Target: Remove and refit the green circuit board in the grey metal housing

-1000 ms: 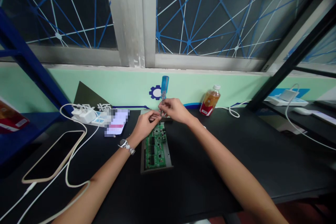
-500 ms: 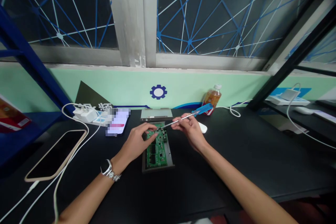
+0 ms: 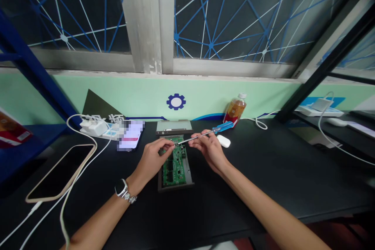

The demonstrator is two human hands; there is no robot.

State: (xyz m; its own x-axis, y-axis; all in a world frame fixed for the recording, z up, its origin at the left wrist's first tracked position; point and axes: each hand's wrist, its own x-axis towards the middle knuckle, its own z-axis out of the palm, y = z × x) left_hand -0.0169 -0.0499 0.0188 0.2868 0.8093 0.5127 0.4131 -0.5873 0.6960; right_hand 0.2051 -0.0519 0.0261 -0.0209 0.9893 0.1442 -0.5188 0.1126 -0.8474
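My right hand (image 3: 209, 146) holds a screwdriver (image 3: 195, 137) by its long metal shaft, fingers closed round it. Its clear-blue handle sticks out beyond the hand to the upper right, and the shaft slants down left. At the tip, my left hand (image 3: 155, 155) pinches with thumb and forefinger; whatever sits between them is too small to make out. Beneath both hands lies a green circuit board (image 3: 177, 166) in a shallow grey metal tray (image 3: 190, 175). The left fingers cover part of the board's upper left.
Behind the tray lies a grey metal cover (image 3: 174, 125). A white earbud-type case (image 3: 224, 141) and a drink bottle (image 3: 236, 108) stand to the right. Leftward are a lit phone (image 3: 133, 134), a dark phone (image 3: 63, 172), a power strip (image 3: 98, 127) and white cables (image 3: 77, 179).
My left thumb and forefinger have closed together at the screwdriver's tip. The screwdriver and right hand have dropped slightly, the handle tilting lower. The board stays put.
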